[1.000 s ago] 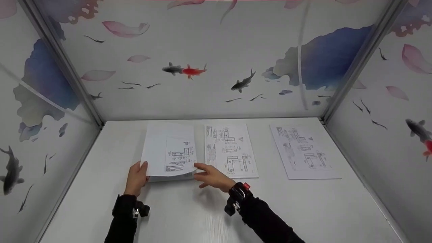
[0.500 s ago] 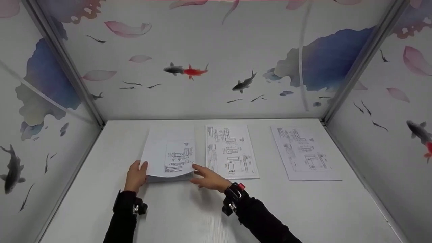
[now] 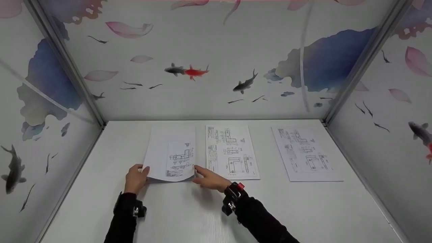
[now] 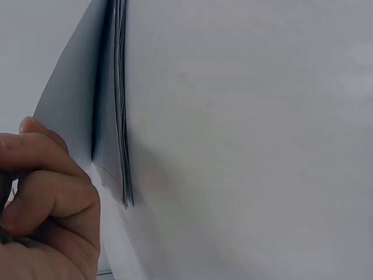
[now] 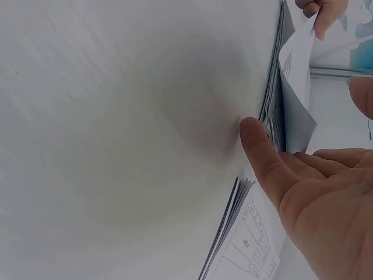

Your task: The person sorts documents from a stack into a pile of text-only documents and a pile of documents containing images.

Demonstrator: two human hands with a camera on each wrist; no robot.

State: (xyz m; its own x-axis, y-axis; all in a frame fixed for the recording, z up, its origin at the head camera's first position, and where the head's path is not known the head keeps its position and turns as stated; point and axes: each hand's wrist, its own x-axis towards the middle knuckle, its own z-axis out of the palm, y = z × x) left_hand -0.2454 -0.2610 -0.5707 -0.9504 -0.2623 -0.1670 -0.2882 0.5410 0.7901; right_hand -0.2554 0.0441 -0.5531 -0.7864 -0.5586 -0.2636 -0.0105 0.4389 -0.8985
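A stack of paper sheets [image 3: 162,138] lies at the left of the white table, its top sheet bearing a small technical drawing low on the right. My left hand [image 3: 136,178] pinches the near left corner of that top sheet. The left wrist view shows the lifted sheet [image 4: 73,87] bowed away from the stacked edges [image 4: 120,116], with the fingers curled at its corner. At the near right corner is my right hand [image 3: 213,179], its fingers extended against the stack's side. In the right wrist view the top sheet's corner [image 5: 303,125] stands up, loose, above that hand's fingers.
A second stack of drawings [image 3: 233,152] lies just right of the first. Farther right is a third paper stack [image 3: 307,153], slightly turned. Printed panels with fish and petals [image 3: 202,94] enclose the table [image 3: 189,216] at the back and sides.
The near edge of the top sheet has come down, so the gap under it has narrowed. My right hand has shifted slightly left; my left hand keeps its pinch on the corner.
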